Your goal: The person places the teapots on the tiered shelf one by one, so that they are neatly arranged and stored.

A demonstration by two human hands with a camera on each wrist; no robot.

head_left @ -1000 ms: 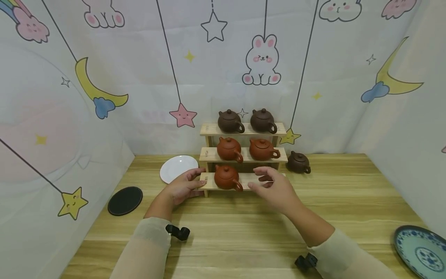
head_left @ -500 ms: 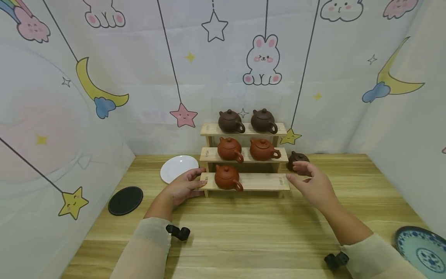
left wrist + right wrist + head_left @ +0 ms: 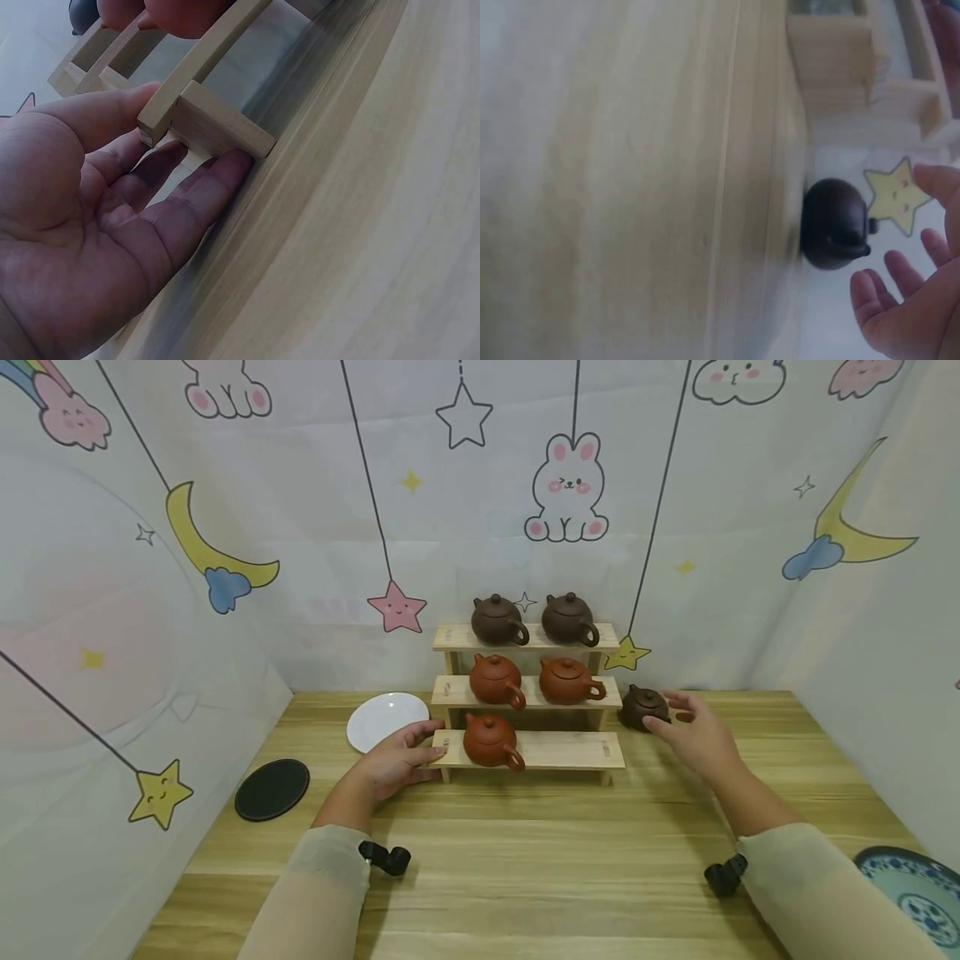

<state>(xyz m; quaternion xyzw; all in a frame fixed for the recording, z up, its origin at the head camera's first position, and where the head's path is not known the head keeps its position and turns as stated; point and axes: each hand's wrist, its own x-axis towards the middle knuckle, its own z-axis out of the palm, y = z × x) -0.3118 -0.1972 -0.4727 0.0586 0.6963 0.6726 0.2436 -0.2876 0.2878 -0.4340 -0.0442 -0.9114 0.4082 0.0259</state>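
Note:
A three-tier wooden display stand (image 3: 570, 752) stands at the back middle of the table. My left hand (image 3: 397, 763) grips its lower left end, the thumb on the board and the fingers by the leg (image 3: 217, 124). One reddish-brown teapot (image 3: 489, 742) sits on the left of the bottom tier. The middle tier bears two more reddish teapots (image 3: 566, 682), and the top tier two dark brown teapots (image 3: 568, 620). On the table right of the stand is another dark brown teapot (image 3: 642, 707). Beside it, my right hand (image 3: 701, 735) has fingers spread, apart from it in the right wrist view.
A white plate (image 3: 384, 723) lies behind my left hand. Further left is a black round mat (image 3: 272, 789). A blue-patterned plate (image 3: 922, 893) lies at the right edge. Behind the table hangs a white cloth backdrop (image 3: 480, 510) with cartoon prints.
My right hand has moved right from the bottom tier to the dark teapot on the table. The left hand has stayed on the stand.

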